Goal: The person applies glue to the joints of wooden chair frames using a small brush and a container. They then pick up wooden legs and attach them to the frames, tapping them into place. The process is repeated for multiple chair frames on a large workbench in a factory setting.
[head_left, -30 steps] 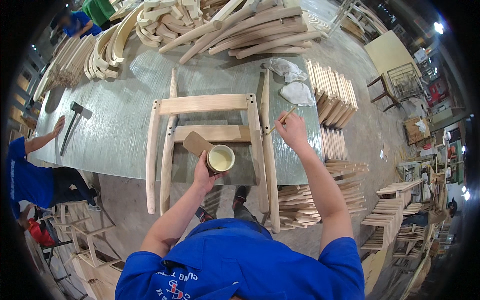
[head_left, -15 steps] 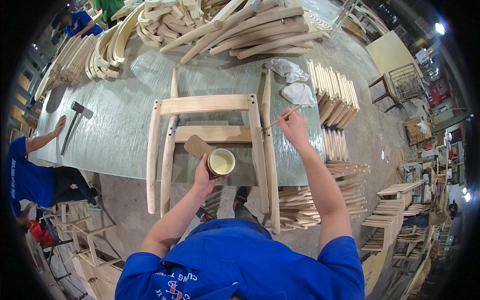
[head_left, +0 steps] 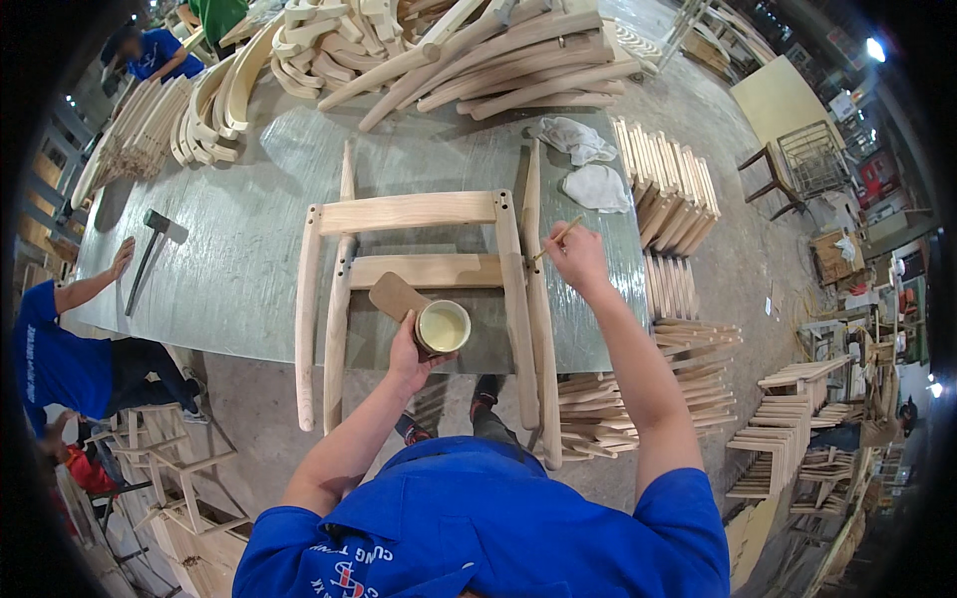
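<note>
My left hand [head_left: 406,361] is wrapped round a small round tub [head_left: 444,327] of pale yellow liquid. A flat brown paddle-shaped piece [head_left: 393,295] sticks out beside the tub, above that hand. In my right hand [head_left: 580,261], a thin wooden stick [head_left: 567,230] is pinched at a slant, its lower end at the outer right leg [head_left: 539,339] near a joint with dark holes. The pale wooden chair frames lie on the table, an upper rail [head_left: 409,211] and a lower rail [head_left: 427,271] running between their legs.
White rags [head_left: 596,187] lie on the grey table [head_left: 239,259] at the right. Curved wooden parts [head_left: 518,75] are heaped at its far side. A mallet [head_left: 150,254] rests near a co-worker's hand [head_left: 122,257] at left. Wooden frames [head_left: 668,189] stand stacked beyond the right edge.
My right hand has shifted slightly left and down, and the stick stands a little closer to the leg. My left hand keeps the tub in about the same place.
</note>
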A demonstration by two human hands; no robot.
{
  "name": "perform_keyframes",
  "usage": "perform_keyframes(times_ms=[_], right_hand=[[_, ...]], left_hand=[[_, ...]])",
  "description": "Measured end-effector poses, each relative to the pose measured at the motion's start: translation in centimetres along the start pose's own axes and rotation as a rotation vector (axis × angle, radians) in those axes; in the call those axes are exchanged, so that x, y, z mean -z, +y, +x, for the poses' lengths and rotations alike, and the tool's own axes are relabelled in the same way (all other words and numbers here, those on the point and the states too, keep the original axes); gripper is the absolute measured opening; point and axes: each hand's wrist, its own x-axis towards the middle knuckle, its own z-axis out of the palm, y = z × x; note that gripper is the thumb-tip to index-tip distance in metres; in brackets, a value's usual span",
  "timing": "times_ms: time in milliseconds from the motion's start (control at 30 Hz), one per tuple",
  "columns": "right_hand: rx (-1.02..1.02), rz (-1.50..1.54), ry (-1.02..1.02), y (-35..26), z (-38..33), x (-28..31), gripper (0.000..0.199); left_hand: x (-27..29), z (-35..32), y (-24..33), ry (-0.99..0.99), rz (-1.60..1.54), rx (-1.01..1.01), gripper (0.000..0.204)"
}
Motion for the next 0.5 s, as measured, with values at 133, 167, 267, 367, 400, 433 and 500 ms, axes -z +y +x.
perform_keyframes(times_ms=[133,167,267,367,400,433,500], right_hand=[[-0.036,0.069,0.016,0.0,-0.5,1.5,0.016],[-0.026,0.061,0.008,-0.3,-0.6,1.4,0.016],[-0.008,0.045,0.004,-0.2,-1.2,0.5,0.017],[0.015,0.04,0.006,-0.2,-1.3,-0.3,0.02],[0.011,0.007,0.005,-0.1,-1.3,-0.1,0.021],[0.006,-0.026,0.004,-0.1,-1.3,0.1,0.022],[-0.019,-0.058,-0.078,-0.1,-1.4,0.1,0.023]], left_hand=[[0.3,-0.1,0.2,-0.011,-0.003,0.001,0.049],[0.4,-0.2,0.2,0.004,-0.003,-0.003,0.049],[0.1,-0.1,0.1,0.002,0.009,0.005,0.049],[-0.1,-0.1,0.1,-0.02,0.018,0.019,0.049],[-0.1,-0.2,0.1,-0.018,0.017,0.018,0.049],[-0.1,-0.2,0.1,-0.017,0.016,0.018,0.049],[-0.2,-0.3,0.2,-0.007,0.023,0.029,0.048]])
